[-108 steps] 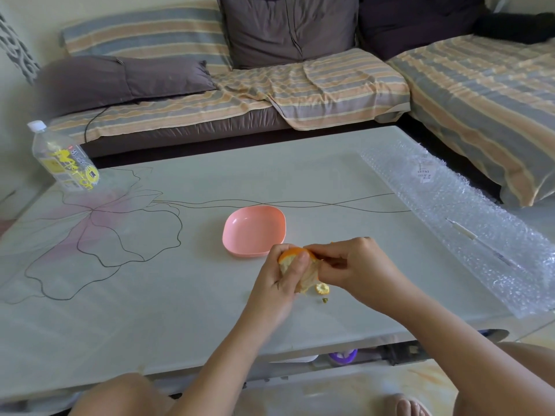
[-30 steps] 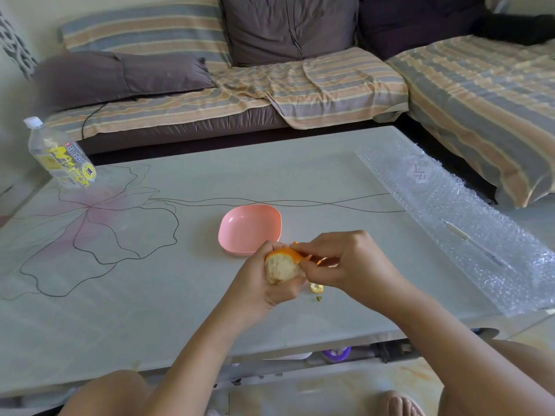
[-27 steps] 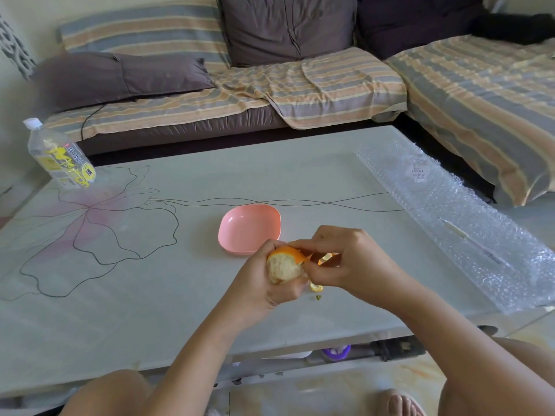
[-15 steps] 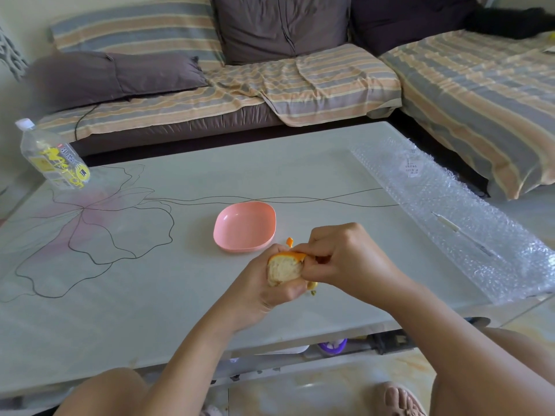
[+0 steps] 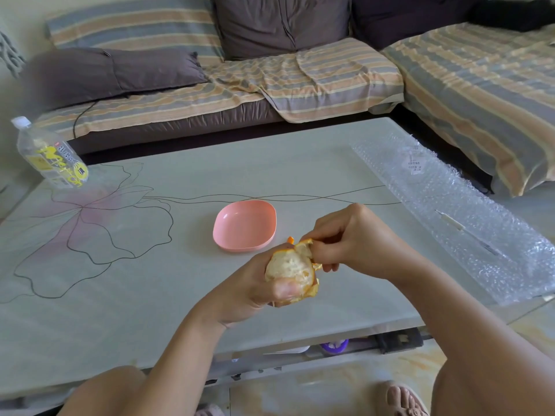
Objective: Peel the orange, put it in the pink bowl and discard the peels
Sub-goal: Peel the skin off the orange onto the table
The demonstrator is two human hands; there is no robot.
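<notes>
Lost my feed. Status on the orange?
Left grip holds orange, partly peeled. Right grip pinches peel at top. Pink bowl empty, nothing blocking it.

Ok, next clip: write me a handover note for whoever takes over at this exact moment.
Left hand grips the orange, its near side bare of peel.
Right hand pinches a peel flap at the fruit's top.
Pink bowl sits on the table just beyond the hands, nothing in it.
Done: peeling partway.
Left: strip the remaining peel, put the orange in the bowl, discard the peels.
</notes>
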